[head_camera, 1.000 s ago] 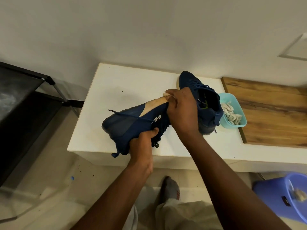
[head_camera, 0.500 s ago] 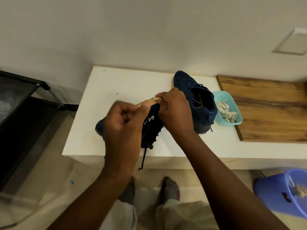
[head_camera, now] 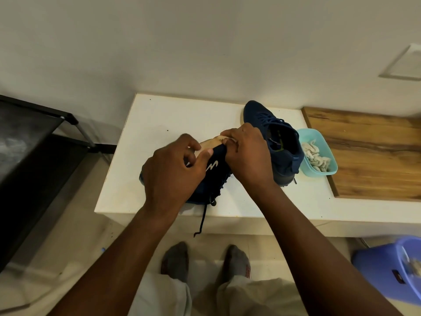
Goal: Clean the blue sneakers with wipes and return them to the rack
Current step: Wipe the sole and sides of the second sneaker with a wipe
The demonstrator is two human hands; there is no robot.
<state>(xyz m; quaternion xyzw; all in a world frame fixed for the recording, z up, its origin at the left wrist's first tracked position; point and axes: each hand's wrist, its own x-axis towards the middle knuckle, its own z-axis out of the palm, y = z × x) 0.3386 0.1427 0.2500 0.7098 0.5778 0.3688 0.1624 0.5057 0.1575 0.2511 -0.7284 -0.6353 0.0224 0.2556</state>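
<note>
At the front edge of the counter [head_camera: 170, 119], our left hand [head_camera: 173, 172] grips the tipped sneaker [head_camera: 216, 181], fingers [head_camera: 191, 141] curled over its sole; our right hand [head_camera: 248, 156] pinches a wipe [head_camera: 225, 139] against the sole's rim. We should brace hard and rub in short strokes. The second sneaker [head_camera: 280, 144] stands right, beside the tub [head_camera: 309, 132].

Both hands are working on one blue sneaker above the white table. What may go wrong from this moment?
1. The lace of the held sneaker hangs past the table edge and may snag there.
2. The second sneaker stands right beside the tub of wipes; the right hand, pinching a wipe nearby, might knock it into the tub.
</note>
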